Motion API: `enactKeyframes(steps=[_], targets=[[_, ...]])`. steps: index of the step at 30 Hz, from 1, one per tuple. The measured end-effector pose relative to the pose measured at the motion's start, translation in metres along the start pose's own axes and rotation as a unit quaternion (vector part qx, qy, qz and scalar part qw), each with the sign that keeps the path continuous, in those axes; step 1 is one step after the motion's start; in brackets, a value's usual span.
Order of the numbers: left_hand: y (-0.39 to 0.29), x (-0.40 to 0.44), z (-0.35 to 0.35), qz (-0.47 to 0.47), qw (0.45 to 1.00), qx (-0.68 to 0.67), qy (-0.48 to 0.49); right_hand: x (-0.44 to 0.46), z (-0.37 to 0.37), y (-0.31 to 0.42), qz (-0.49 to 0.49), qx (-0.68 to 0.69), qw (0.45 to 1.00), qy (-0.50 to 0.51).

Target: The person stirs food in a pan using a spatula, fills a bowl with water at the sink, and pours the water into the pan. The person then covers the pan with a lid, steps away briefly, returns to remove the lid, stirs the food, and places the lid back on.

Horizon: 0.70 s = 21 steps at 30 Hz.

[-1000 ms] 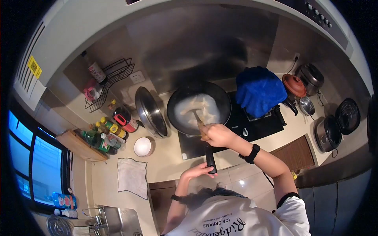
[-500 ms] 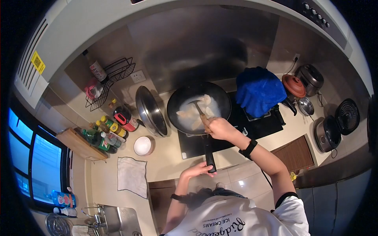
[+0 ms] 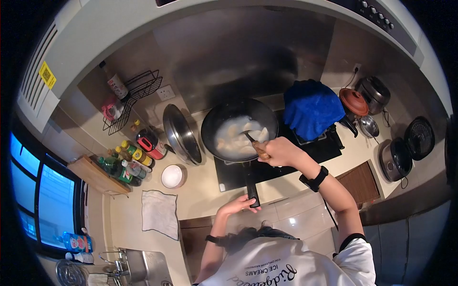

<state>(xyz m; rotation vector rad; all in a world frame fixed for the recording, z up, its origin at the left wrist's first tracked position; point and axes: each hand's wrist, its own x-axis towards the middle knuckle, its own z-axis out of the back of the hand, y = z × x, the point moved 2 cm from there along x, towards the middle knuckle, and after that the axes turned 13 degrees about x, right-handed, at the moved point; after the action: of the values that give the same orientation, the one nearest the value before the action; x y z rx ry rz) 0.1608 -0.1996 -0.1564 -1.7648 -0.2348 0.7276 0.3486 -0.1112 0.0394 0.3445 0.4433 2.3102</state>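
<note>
A black wok (image 3: 260,110) sits on the hob, holding cloudy white water and several pale dumplings (image 3: 233,129). My left hand (image 3: 238,205) grips the end of the wok's black handle (image 3: 251,183), thumb on top. My right hand (image 3: 282,152) is closed around the wooden handle of a spatula (image 3: 260,148). The spatula's metal end dips into the water among the dumplings, so its head is mostly hidden.
Left of the wok leans a large metal lid (image 3: 182,135), with a white bowl (image 3: 172,177) and a cloth (image 3: 160,214) nearby. Sauce bottles (image 3: 138,153) stand further left. A blue cloth covers something (image 3: 312,109) on the right burner. A sink (image 3: 148,267) is at lower left.
My right hand has moved right and slightly toward me, drawing the spatula through the water. The dumplings have shifted. My left hand stays on the wok handle.
</note>
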Motion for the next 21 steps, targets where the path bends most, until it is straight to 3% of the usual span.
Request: enactKeyframes(steps=[8, 21], targets=[[-0.003, 0.0, -0.002, -0.006, 1.0, -0.01, -0.004, -0.011, -0.01, 0.002, -0.016, -0.004, 1.0, 0.01], [-0.011, -0.002, -0.004, -0.021, 1.0, -0.011, 0.0, 0.029, -0.045, -0.02, 0.024, -0.036, 0.996, -0.078]])
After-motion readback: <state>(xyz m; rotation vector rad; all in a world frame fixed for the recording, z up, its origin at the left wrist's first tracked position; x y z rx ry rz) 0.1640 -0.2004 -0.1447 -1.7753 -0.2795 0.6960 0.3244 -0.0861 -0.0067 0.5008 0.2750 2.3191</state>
